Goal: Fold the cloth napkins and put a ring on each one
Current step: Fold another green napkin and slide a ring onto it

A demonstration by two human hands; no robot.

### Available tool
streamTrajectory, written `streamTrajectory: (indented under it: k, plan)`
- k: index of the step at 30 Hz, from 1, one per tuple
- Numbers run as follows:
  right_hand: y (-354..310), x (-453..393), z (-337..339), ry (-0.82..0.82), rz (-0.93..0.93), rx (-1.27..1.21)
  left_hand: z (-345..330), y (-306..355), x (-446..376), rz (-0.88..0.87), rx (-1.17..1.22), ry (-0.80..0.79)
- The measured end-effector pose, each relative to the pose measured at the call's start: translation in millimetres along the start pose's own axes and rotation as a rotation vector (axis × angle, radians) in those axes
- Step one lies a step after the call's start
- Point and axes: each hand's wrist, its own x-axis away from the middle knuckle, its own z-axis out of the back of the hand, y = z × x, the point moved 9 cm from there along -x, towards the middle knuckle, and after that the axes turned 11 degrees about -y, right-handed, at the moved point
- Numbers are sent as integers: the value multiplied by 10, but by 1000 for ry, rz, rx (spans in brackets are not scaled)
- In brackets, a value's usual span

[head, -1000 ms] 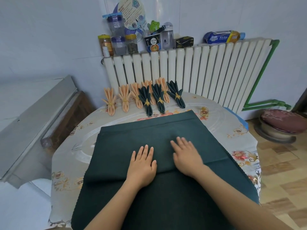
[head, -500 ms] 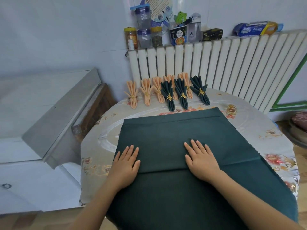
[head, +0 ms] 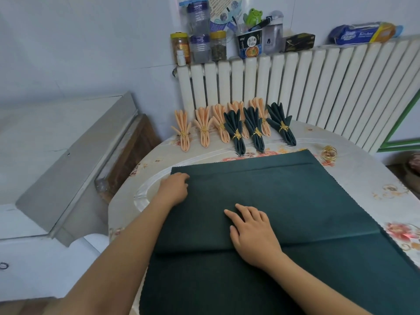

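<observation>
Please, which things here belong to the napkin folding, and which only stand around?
For the job: green napkin, loose gold ring, finished napkins, left hand, right hand.
Standing around: jars, frog toy, radiator, table.

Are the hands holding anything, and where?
The left hand grips the green napkin at its far left corner. The right hand only rests flat on the fold.

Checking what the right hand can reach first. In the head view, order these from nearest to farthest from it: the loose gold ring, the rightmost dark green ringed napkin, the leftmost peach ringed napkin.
From the right hand:
1. Rightmost dark green ringed napkin, straight ahead at the table's far edge.
2. Loose gold ring, far right, beside the spread cloth's corner.
3. Leftmost peach ringed napkin, far left end of the row.
</observation>
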Motion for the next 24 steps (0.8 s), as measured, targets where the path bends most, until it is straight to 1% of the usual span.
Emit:
streamTrajectory:
  k: [4, 8, 11, 14, 16, 18, 21, 24]
  plan:
    - [-17, -10, 31, 80, 37, 9, -57, -60, -384, 57, -170, -160]
    - [7, -8, 23, 120, 51, 7, -22, -125, -533, 103, -171, -226]
    - [14, -16, 11, 138, 55, 11, 22, -151, -491, 131, -188, -239]
    - [21, -10, 41, 122, 55, -44, 105, -87, -337, 115, -115, -180]
    - [32, -13, 79, 106, 89, -150, 153, 55, -159, 77, -85, -137]
    - [80, -16, 125, 100, 120, -360, 141, 266, 51, 4, -29, -127]
    - [156, 55, 210, 113, 116, -652, 7, 608, 430, -120, 97, -142]
    - [170, 85, 222, 81, 86, -766, -239, 846, 690, -185, 238, -179]
